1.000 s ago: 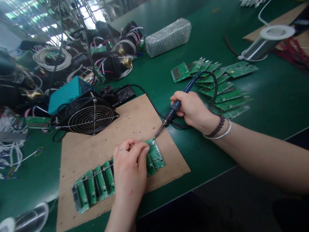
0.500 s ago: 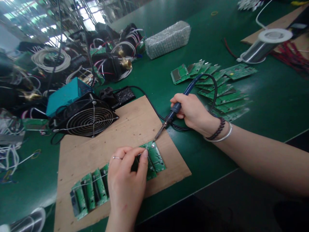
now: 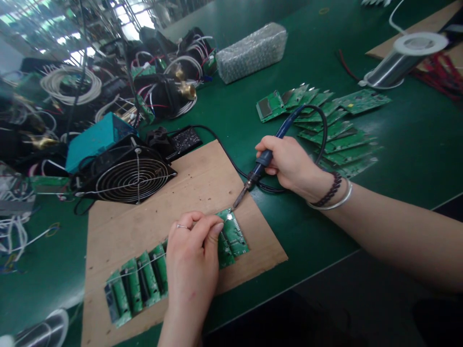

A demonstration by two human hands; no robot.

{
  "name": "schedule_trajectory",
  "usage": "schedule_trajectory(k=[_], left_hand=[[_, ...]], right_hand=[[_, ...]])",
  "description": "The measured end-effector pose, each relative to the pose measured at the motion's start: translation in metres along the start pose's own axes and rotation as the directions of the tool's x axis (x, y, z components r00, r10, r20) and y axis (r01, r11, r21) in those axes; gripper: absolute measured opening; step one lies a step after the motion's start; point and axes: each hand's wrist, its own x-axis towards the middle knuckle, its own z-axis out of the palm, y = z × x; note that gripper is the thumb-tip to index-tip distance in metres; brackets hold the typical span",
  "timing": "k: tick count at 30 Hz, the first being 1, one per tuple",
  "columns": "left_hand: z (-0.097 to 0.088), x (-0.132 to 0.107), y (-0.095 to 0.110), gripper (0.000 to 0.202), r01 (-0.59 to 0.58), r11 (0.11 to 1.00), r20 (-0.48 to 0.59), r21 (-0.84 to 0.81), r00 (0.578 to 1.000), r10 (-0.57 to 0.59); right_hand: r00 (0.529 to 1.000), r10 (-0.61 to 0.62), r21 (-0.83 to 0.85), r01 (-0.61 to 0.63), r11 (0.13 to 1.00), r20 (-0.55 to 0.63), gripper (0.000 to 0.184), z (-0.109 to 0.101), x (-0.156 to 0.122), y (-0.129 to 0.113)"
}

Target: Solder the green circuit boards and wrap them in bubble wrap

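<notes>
My right hand [image 3: 289,161] grips a blue-handled soldering iron [image 3: 265,156]; its tip reaches the top corner of the rightmost green circuit board [image 3: 237,236]. Thumb and fingertips of my left hand [image 3: 195,255] are pinched around a thin strand of solder wire [image 3: 144,265], just left of that tip. The wire trails leftward over a row of overlapping circuit boards [image 3: 135,286]. My hand covers the middle of this row. Underneath lies a brown board [image 3: 202,178].
A black fan [image 3: 139,176] with a wire guard and a teal box [image 3: 97,140] stand behind the board. More circuit boards [image 3: 343,135] lie fanned at right, near a solder spool [image 3: 394,65]. A bubble-wrapped package [image 3: 253,53] lies behind. Another spool [image 3: 43,332] is at lower left.
My left fingers have shifted slightly right and up toward the iron's tip, still pinching the wire. The iron stays at the same board corner. The view has moved slightly.
</notes>
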Motion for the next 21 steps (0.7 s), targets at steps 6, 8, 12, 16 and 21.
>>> schedule_trajectory(k=[6, 8, 12, 16, 21], left_hand=[[-0.0012, -0.0007, -0.0013, 0.016, -0.011, 1.000, -0.056, 0.018, 0.998, 0.012], [-0.0009, -0.0008, -0.0014, 0.015, -0.021, 1.000, -0.041, 0.020, 0.999, 0.022], [-0.0004, 0.0001, -0.0014, 0.014, -0.028, 0.999, -0.027, 0.028, 0.999, 0.029], [-0.0005, 0.0017, -0.0014, 0.017, -0.035, 0.999, -0.015, 0.029, 0.999, 0.035], [0.0001, 0.0022, -0.0016, 0.017, -0.007, 1.000, -0.004, 0.008, 1.000, 0.007]], right_hand=[[1.000, 0.005, 0.009, -0.005, 1.000, -0.013, 0.025, -0.0005, 0.0017, 0.0008], [1.000, 0.004, 0.006, -0.004, 1.000, -0.012, 0.024, -0.0003, 0.0017, 0.0009], [1.000, -0.004, -0.006, 0.004, 1.000, -0.012, 0.024, 0.0000, 0.0017, 0.0008], [1.000, -0.018, -0.012, 0.018, 1.000, -0.010, 0.023, 0.0001, 0.0017, 0.0008], [1.000, -0.023, -0.011, 0.023, 1.000, -0.011, 0.025, 0.0007, 0.0007, 0.0012]])
